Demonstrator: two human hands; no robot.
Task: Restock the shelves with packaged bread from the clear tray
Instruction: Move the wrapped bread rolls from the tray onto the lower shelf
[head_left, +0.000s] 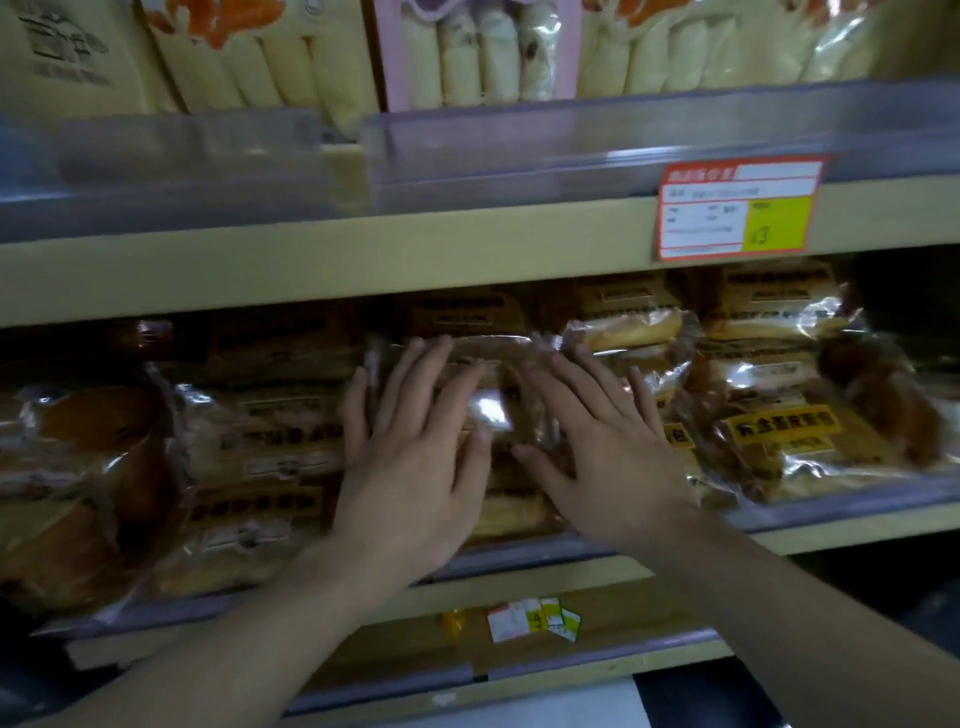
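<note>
The shelf edge (363, 260) is beige. Its price tag (737, 210) is red and white with a yellow block. Bread packs (779, 436) are golden-brown under clear wrap, one labelled yellow with black print.

price tag (737, 210) – red/yellow, upper rt | small labels (535, 619) – btm ctr

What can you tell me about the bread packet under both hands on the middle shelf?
The clear-wrapped brown bread packet lies atop a stack in the middle shelf, among similar packets. Its glossy plastic film shows a bright glare spot. The left hand and right hand rest flat on it, fingers spread, pressing rather than gripping. Motion blur hides any label.
</note>
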